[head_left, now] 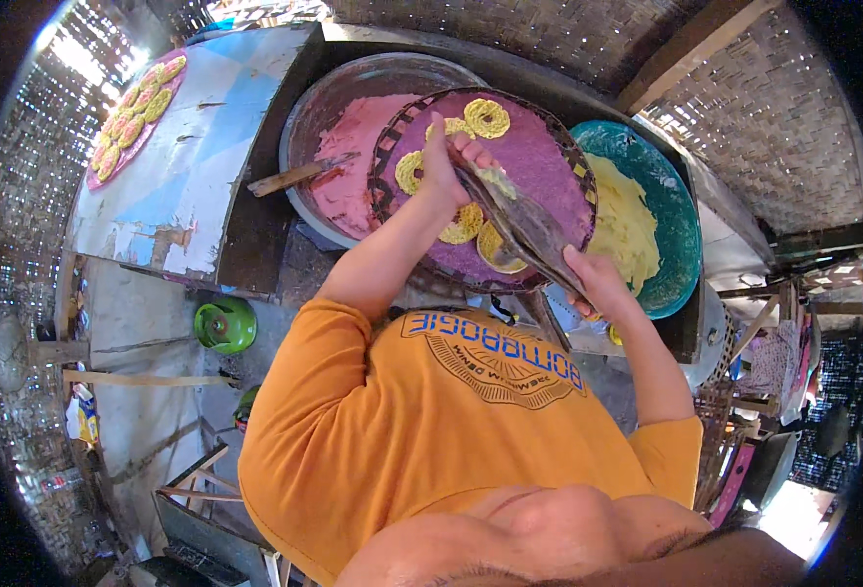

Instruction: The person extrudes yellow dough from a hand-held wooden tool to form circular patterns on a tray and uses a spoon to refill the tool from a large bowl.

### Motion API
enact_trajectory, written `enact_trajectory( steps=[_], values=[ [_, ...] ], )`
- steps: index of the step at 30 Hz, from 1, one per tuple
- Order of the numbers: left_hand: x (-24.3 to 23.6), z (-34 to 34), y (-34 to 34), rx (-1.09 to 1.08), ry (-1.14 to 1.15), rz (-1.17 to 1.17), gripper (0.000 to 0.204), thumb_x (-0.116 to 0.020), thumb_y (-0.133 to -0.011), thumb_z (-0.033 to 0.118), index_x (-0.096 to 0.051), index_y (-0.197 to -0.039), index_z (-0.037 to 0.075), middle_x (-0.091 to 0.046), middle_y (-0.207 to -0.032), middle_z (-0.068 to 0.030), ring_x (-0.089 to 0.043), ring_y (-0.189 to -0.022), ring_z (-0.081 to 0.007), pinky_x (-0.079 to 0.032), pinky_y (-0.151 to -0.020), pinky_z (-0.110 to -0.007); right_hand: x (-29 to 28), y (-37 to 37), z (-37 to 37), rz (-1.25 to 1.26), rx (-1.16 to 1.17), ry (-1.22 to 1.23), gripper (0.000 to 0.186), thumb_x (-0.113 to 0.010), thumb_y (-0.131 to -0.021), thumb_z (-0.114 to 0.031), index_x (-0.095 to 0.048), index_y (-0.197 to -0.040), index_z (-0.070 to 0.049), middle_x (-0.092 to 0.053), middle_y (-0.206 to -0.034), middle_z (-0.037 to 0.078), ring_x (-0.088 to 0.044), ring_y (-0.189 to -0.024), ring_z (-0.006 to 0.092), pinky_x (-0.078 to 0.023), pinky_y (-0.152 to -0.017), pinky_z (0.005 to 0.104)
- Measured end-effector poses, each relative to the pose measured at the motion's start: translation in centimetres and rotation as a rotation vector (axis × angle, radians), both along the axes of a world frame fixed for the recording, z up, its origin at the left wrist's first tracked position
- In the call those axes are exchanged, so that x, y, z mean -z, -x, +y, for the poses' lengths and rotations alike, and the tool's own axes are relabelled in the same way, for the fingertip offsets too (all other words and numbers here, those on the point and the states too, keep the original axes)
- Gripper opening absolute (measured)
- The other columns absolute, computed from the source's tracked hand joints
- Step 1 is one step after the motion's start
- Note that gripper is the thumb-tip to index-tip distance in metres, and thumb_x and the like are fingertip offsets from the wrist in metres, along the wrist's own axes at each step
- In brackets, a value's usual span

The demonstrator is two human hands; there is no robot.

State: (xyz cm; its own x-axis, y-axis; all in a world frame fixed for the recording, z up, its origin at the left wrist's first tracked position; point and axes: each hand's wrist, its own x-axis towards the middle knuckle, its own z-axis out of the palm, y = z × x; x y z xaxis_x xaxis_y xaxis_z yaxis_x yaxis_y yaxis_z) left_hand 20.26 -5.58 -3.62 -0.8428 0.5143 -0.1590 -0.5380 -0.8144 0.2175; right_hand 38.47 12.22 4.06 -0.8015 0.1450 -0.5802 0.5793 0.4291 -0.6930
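I hold a long dark wooden press-like tool (529, 220) slantwise in both hands. My left hand (444, 176) is closed round its upper end, thumb stretched up. My right hand (602, 282) grips the lower right end. A smear of yellow dough (497, 182) sticks to the tool near my left fingers. Below it lies a round tray (549, 161) with a purple surface and a dark checkered rim. Several lacy yellow dough rings (487, 118) rest on it, some partly hidden by my left hand and the tool.
Behind the tray at left, a grey metal basin (304, 186) holds pink dough (353, 137) and a wooden paddle (299, 176). A teal basin (681, 235) with yellow dough (627, 215) stands at right. Pink and yellow rings (133, 122) lie on the left tabletop (206, 117). A green gas cylinder (226, 324) stands below.
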Motion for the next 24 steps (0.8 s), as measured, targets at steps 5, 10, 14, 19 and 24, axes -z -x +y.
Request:
enact_trajectory(
  steps=[5, 10, 14, 19, 24],
  values=[
    [0.3, -2.2, 3.3, 0.054, -0.105, 0.212, 0.061, -0.030, -0.080, 0.069, -0.047, -0.066, 0.012, -0.046, -0.056, -0.0040, -0.050, -0.058, -0.0246, -0.043, -0.066, -0.043, 1.9, 1.5, -0.5, 0.177, -0.031, 0.045, 0.048, -0.048, -0.084, -0.051, -0.059, -0.081, -0.004, -0.049, -0.052, 0.002, -0.041, -0.036, 0.0087, -0.031, -0.033, 0.0238],
    [-3.3, -3.3, 2.8, 0.085, -0.004, 0.288, 0.081, -0.020, -0.077, 0.075, -0.053, -0.104, 0.006, -0.059, -0.090, -0.0100, -0.056, -0.088, -0.0266, -0.043, -0.080, -0.041, 1.4, 2.5, -1.0, 0.506, 0.159, 0.103, 0.038, -0.055, -0.084, -0.037, -0.049, -0.102, -0.004, -0.052, -0.058, 0.003, -0.040, -0.036, 0.0087, -0.030, -0.033, 0.0247],
    [1.9, -1.3, 0.0, -0.106, 0.843, 1.076, 0.050, -0.063, -0.077, 0.031, -0.050, -0.113, 0.000, -0.059, -0.106, -0.0112, -0.055, -0.100, -0.0244, -0.040, -0.089, -0.036, 1.1, 3.7, -1.9, 0.588, 0.102, 0.022, 0.042, -0.052, -0.086, -0.030, -0.038, -0.116, -0.006, -0.053, -0.065, 0.006, -0.047, -0.046, 0.0126, -0.038, -0.043, 0.0273],
    [-2.2, -2.0, -4.3, -0.262, 1.310, 1.056, 0.044, -0.064, -0.069, 0.006, -0.051, -0.111, -0.002, -0.061, -0.103, -0.0101, -0.059, -0.093, -0.0209, -0.045, -0.082, -0.032, 2.1, 4.3, -2.9, 0.643, -0.143, 0.343, 0.055, -0.046, -0.085, -0.048, -0.035, -0.123, -0.009, -0.055, -0.085, 0.010, -0.053, -0.070, 0.0131, -0.045, -0.061, 0.0277],
    [4.5, -7.3, -1.9, -0.627, 1.426, 1.127, 0.031, -0.035, -0.091, 0.019, -0.052, -0.112, 0.002, -0.059, -0.103, -0.0112, -0.059, -0.091, -0.0254, -0.049, -0.078, -0.033, 6.1, 5.3, 0.2, 0.703, -0.308, -0.513, 0.038, -0.057, -0.079, -0.041, -0.061, -0.099, -0.008, -0.061, -0.080, 0.011, -0.059, -0.076, 0.0241, -0.047, -0.065, 0.0358]
  ],
)
